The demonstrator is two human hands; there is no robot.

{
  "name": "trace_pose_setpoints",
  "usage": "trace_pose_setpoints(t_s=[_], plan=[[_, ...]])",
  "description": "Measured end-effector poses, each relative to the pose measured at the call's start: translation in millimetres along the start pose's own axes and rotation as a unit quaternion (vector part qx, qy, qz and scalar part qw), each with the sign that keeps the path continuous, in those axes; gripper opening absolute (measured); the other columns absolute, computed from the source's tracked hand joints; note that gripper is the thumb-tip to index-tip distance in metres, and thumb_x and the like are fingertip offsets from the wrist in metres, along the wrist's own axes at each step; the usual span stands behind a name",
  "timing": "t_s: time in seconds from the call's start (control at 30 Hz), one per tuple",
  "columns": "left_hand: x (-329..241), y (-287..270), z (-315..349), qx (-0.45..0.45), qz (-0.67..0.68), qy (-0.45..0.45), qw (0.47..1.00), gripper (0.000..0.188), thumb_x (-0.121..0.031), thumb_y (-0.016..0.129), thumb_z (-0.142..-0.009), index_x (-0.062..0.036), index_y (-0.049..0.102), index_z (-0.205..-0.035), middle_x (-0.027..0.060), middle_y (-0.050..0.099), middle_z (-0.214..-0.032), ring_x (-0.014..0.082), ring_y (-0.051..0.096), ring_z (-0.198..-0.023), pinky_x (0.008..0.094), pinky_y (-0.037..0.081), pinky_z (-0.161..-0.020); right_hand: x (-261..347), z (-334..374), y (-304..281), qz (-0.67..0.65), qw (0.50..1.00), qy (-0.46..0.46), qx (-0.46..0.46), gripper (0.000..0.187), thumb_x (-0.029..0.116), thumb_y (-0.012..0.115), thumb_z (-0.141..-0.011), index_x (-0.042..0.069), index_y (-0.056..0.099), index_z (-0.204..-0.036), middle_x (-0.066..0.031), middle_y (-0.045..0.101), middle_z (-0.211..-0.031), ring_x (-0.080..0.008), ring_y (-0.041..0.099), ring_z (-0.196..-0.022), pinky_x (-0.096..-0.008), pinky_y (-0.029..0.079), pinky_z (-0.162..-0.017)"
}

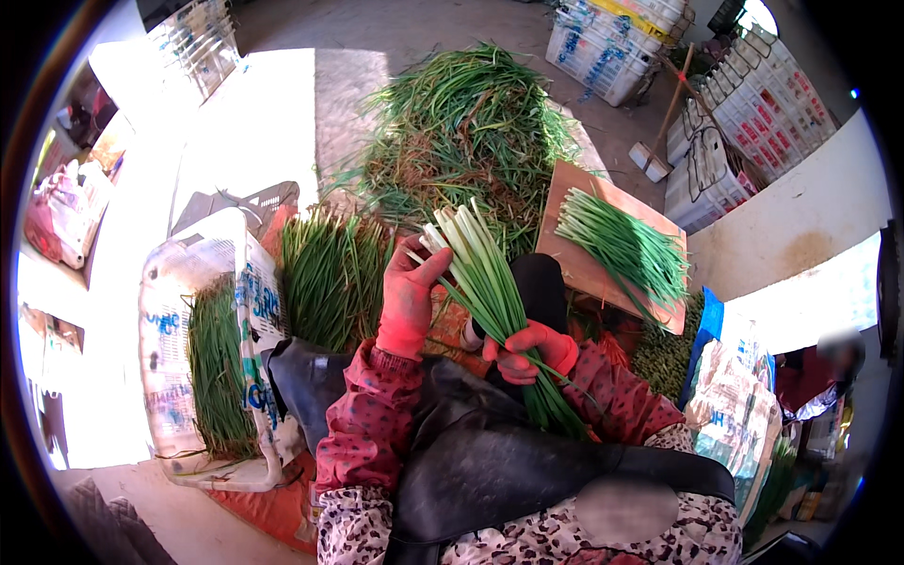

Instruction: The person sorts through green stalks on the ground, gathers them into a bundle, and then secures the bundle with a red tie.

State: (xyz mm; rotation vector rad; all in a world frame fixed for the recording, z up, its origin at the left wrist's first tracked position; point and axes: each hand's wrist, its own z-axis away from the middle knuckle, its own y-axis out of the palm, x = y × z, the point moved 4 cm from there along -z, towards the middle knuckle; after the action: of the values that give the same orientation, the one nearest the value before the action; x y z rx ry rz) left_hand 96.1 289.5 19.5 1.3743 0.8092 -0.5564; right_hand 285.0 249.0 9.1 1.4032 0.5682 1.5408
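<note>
Both my hands wear orange-red gloves. My right hand (534,351) is closed round the middle of a bunch of garlic chives (485,282), held tilted over my lap with the pale stalk ends up and the green leaves hanging below. At those pale ends my left hand (411,292) is closed, thumb and fingers pinching a stalk at the bunch's left side. A wooden board (556,226) to the right carries a neat layer of chives (626,245). Left of my left hand stands a dense row of uncleaned chives (334,273).
Ahead lies a big loose heap of green leaves and brownish trimmings (461,141). At my left, a white plastic crate (169,395) holds more chives (223,367). Stacked white crates (744,113) and a long-handled tool (675,104) stand at the far right. A person (815,377) is at the right edge.
</note>
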Motion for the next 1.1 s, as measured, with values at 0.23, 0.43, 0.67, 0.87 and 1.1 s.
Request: trace_pose_setpoints(t_s=[0.23, 0.43, 0.67, 0.87, 1.1], plan=[[1, -4, -5, -0.095, -0.054, -0.057, 0.992, 0.013, -0.015, 0.062, -0.086, -0.0027, 0.058, -0.082, 0.0028, 0.061, -0.07, 0.0098, 0.057, -0.06, 0.0246, 0.045, -0.051, -3, -1, -2, 0.017, 0.999, -0.011, -0.026, 0.032, 0.02, 0.059, -0.082, -0.004, 0.058, -0.104, -0.0023, 0.051, -0.059, -0.0105, 0.043, -0.042, -0.0251, 0.035, -0.04], [-18, -56, -44, -0.223, 0.033, 0.02, 0.974, 0.044, -0.039, 0.051, -0.093, -0.0016, 0.056, -0.071, 0.0149, 0.065, -0.071, 0.0253, 0.064, -0.062, 0.0327, 0.053, -0.06, 2, 7, 2, 0.041, 0.998, -0.036, -0.02, 0.03, 0.02, 0.059, -0.082, -0.003, 0.057, -0.102, -0.0029, 0.05, -0.059, -0.0104, 0.043, -0.042, -0.0251, 0.036, -0.041], [-139, 94, 54, 0.165, -0.314, 0.313, 0.881, 0.012, -0.008, 0.057, -0.086, 0.0024, 0.063, -0.086, 0.0096, 0.066, -0.08, 0.0216, 0.063, -0.073, 0.0339, 0.051, -0.072, 3, 33, -17, 0.001, 0.992, -0.084, -0.096, 0.031, 0.02, 0.06, -0.082, -0.004, 0.058, -0.101, -0.0029, 0.051, -0.059, -0.0101, 0.043, -0.043, -0.0257, 0.036, -0.041], [-210, 172, 117, 0.428, -0.428, 0.393, 0.692, 0.016, -0.015, 0.057, -0.079, -0.0038, 0.062, -0.089, 0.0104, 0.065, -0.08, 0.0286, 0.065, -0.076, 0.041, 0.053, -0.064, 1, 25, -8, -0.005, 0.995, -0.08, -0.067, 0.031, 0.02, 0.06, -0.082, -0.005, 0.059, -0.1, -0.0035, 0.052, -0.06, -0.0117, 0.044, -0.044, -0.0254, 0.036, -0.041], [-222, 167, 131, 0.373, -0.388, 0.457, 0.708, 0.013, -0.017, 0.061, -0.074, -0.0053, 0.058, -0.074, 0.0097, 0.063, -0.074, 0.025, 0.063, -0.068, 0.0389, 0.054, -0.06, 2, 24, -7, 0.014, 0.993, -0.064, -0.097, 0.034, 0.024, 0.063, -0.08, -0.004, 0.059, -0.1, -0.004, 0.053, -0.061, -0.012, 0.045, -0.045, -0.025, 0.037, -0.042]])
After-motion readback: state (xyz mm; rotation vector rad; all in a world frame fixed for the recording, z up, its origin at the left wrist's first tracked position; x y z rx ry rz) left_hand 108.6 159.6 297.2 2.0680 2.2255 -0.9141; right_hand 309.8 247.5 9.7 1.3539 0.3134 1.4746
